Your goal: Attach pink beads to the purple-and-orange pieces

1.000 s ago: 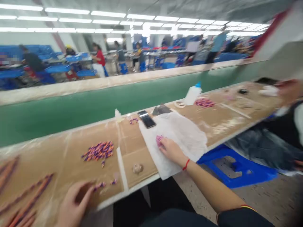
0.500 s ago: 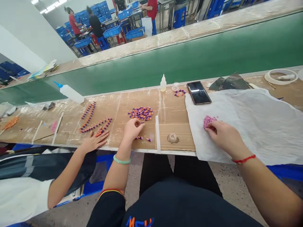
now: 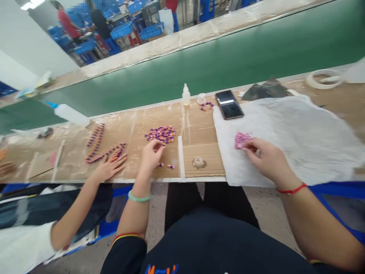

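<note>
My left hand [image 3: 151, 158], wearing a pale green bangle, has its fingertips pinched together at the lower edge of a heap of purple and orange beads [image 3: 160, 134] on the cardboard-covered bench [image 3: 196, 154]. Two small pieces [image 3: 165, 165] lie just below those fingers. My right hand [image 3: 264, 160] rests on a white sheet [image 3: 293, 133], its fingertips beside a small heap of pink beads [image 3: 242, 140]. Whether either hand pinches a tiny bead is hidden.
A phone [image 3: 229, 104], a small dropper bottle [image 3: 186, 95] and a tape roll [image 3: 321, 79] stand along the bench's back. A co-worker's hand [image 3: 110, 169] lies beside bead strings [image 3: 95, 142]. Behind runs a green conveyor belt [image 3: 199, 64]; people and blue crates stand beyond.
The view swung from a sideways look along the bench to face it. My left hand rose from the bench's front edge to the purple and orange heap. My right hand stayed by the pink beads.
</note>
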Available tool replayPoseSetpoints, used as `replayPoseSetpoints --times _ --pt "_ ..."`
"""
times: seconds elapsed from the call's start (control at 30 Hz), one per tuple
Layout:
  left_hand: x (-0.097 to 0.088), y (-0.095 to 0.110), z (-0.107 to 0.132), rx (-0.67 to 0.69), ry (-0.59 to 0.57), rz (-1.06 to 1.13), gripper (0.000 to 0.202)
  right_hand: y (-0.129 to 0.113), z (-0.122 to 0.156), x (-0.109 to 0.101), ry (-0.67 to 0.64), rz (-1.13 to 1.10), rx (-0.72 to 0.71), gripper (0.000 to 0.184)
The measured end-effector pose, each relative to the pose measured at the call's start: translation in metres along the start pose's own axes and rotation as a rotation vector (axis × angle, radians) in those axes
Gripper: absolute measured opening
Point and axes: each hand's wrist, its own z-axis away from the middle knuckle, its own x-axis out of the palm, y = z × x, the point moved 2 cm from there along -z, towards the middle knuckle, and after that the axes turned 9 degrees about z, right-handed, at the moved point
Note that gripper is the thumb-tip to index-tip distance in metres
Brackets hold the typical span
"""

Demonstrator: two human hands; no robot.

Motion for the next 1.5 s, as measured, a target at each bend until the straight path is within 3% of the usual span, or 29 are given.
replayPoseSetpoints --times 0.17,0.23,0.5,0.77,1.13,1.27,1.37,1.43,1.5 --pt "0.086 -0.014 0.004 -0.081 -0.215 0.103 0.026 0.0 0.003 -0.012 0.002 0.03 0.032 0.02" --pt "0.105 -0.015 0.012 -0.13 -0.29 0.15 0.027 0.0 0.003 -0.013 -0.027 0.049 0.026 0.017" --pt "0.109 -0.012 0.042 -0.167 -0.254 0.344 0.022 0.001 -0.004 0.0 -0.081 0.131 0.046 0.004" --pt "0.115 -0.022 0.054 -0.211 -0.307 0.384 0.023 0.001 -0.01 0.012 -0.083 0.197 0.046 0.011" --pt "0.119 -0.021 0.065 -0.227 -0.356 0.461 0.032 0.007 -0.003 0.008 0.029 0.02 0.084 0.009" --pt "0.135 -0.015 0.069 -0.2 -0.377 0.498 0.033 -0.008 0.002 -0.004 0.074 -0.125 0.108 0.016" --pt "0.158 0.0 0.078 -0.136 -0.491 0.552 0.022 -0.038 0.008 -0.007 0.008 -0.294 0.046 0.027" --pt "0.174 0.016 0.085 -0.074 -0.607 0.608 0.016 -0.062 0.013 -0.009 -0.037 -0.61 -0.028 0.03" --pt "0.187 0.031 0.093 -0.019 -0.716 0.654 0.028 -0.086 0.017 -0.012 -0.054 -0.923 -0.104 0.028"
